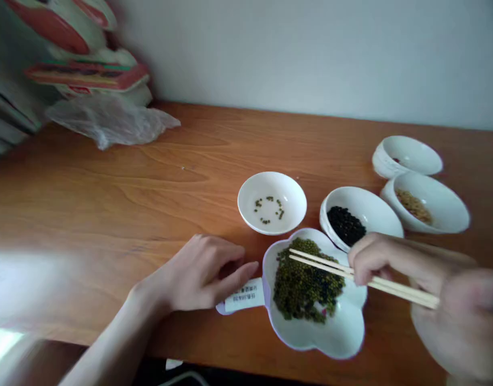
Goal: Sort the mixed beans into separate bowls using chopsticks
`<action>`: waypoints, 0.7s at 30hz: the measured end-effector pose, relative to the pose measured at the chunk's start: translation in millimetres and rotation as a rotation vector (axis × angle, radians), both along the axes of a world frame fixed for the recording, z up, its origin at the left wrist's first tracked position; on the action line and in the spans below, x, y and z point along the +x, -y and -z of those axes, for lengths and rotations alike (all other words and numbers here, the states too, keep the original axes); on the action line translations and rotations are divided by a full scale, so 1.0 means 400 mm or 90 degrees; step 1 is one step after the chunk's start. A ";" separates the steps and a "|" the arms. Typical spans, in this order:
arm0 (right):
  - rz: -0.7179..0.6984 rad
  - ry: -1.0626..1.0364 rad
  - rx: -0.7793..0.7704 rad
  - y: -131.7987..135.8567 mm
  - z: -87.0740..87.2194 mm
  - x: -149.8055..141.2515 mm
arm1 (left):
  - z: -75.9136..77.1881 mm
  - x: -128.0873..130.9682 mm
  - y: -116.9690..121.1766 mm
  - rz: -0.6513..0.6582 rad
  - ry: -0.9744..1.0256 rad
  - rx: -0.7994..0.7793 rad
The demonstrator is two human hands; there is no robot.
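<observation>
- Head view: the right hand (421, 265) grasps two pale, slender wooden chopsticks (322, 260), tips above small, round, matte green beans (290, 289) mixed with darker ones.
- The beans lie heaped in a white, glossy, flower-shaped dish with a lilac rim (346, 332), on the brown wood-grained counter (198, 198).
- The left hand (206, 273) lies at the dish's handle, thumb along it by a white printed paper label (246, 296); whether its fingers close round it cannot be told.
- Small, hard-looking beans would likely roll, so level tips, a light pinch and a steadied handle should serve best.
- Just beyond stand a smooth white round bowl (291, 195) with scattered green beans and a white ridged bowl (381, 210) of glossy black ones.
</observation>
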State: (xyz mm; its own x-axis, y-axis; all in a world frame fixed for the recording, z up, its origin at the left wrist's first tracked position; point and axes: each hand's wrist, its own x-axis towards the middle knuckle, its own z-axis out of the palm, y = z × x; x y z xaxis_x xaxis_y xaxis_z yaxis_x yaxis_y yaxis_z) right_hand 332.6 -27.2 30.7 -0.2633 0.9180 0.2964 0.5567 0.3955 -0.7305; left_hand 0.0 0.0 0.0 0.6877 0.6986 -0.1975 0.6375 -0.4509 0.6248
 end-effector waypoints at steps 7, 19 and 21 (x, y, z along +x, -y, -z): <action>-0.019 -0.014 -0.040 0.021 -0.019 -0.021 | 0.000 0.000 -0.002 -0.011 0.016 -0.006; -0.004 -0.107 -0.154 0.033 -0.034 -0.083 | -0.004 -0.001 -0.007 -0.019 0.008 0.009; 0.009 -0.107 -0.147 0.032 -0.033 -0.084 | -0.004 0.000 -0.008 -0.020 0.008 0.012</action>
